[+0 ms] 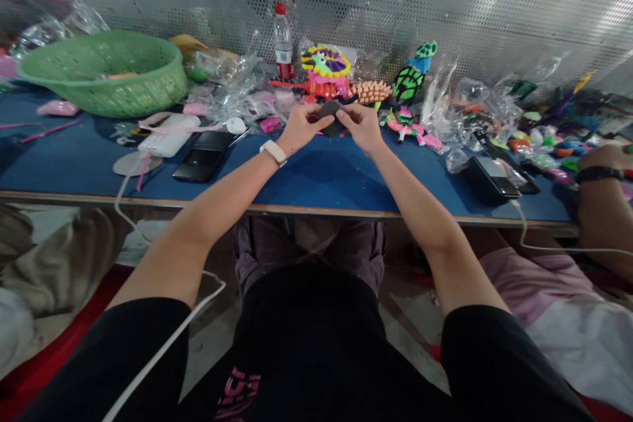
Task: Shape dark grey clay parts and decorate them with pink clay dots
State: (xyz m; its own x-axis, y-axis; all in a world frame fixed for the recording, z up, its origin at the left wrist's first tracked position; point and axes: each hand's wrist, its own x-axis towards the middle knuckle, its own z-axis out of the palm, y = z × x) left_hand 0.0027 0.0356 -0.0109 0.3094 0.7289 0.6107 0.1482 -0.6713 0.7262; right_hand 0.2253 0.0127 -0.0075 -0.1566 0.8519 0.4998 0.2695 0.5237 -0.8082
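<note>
Between both hands, just above the blue table, is a small dark grey piece [331,117] that looks like soft modelling clay; its exact kind I cannot make out. My left hand [302,128] pinches it from the left, thumb on top. From the other side my right hand [362,128] presses it with the thumb, its fingers curled behind. Behind the hands stand colourful clay figures: a yellow and purple frilled one [326,62], a red one [321,90] and a tan spiky one [370,92]. A pink and green figure [406,124] lies right of my right hand.
A green basket [133,89] stands at the left. Nearer are a white power bank [169,134] with a cable and a black phone [204,157]. A red-capped bottle [283,43] stands at the back. On the right are a black box [489,180] and another person's hand [606,159].
</note>
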